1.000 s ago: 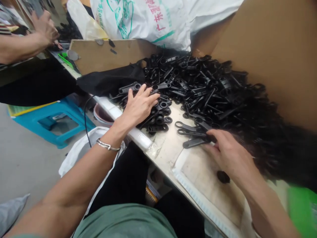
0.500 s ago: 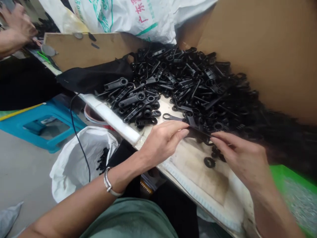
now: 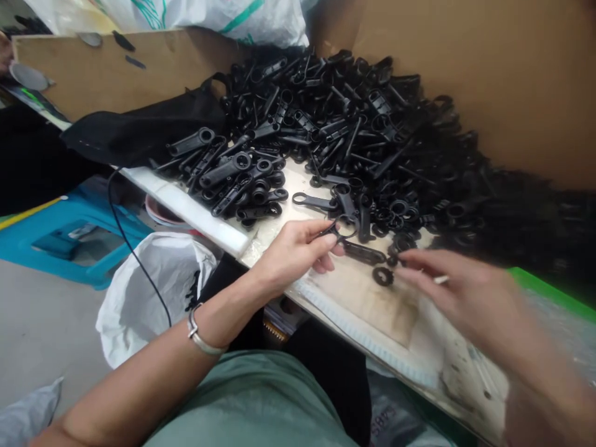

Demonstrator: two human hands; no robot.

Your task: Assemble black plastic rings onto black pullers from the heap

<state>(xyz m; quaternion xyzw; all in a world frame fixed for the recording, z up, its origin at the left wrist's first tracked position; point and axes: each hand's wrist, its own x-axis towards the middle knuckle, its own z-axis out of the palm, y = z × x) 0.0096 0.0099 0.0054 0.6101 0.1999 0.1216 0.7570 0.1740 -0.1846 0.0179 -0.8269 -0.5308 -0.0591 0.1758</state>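
Observation:
A big heap of black plastic arms with ring ends (image 3: 354, 118) covers the worktable (image 3: 354, 298). My left hand (image 3: 298, 251) pinches one black plastic arm (image 3: 358, 250) by its ring end, just above the table near the front edge. My right hand (image 3: 460, 292) hovers to the right of that arm, blurred by motion, fingers stretched toward a small black ring (image 3: 382, 276) lying on the table; something thin and pale shows between the fingers. A smaller stack of thicker black arms (image 3: 233, 177) lies at the left.
Cardboard walls (image 3: 488, 68) stand behind and right of the heap. A black cloth (image 3: 139, 133) lies at the left. Below the table edge a white bag (image 3: 144, 292) holds black parts. A blue stool (image 3: 69, 239) stands on the floor; a green tray (image 3: 554, 298) sits at right.
My left hand left the stack at the left, came to the table front and took hold of one black arm. My right hand drew back to the right. The view tilted down.

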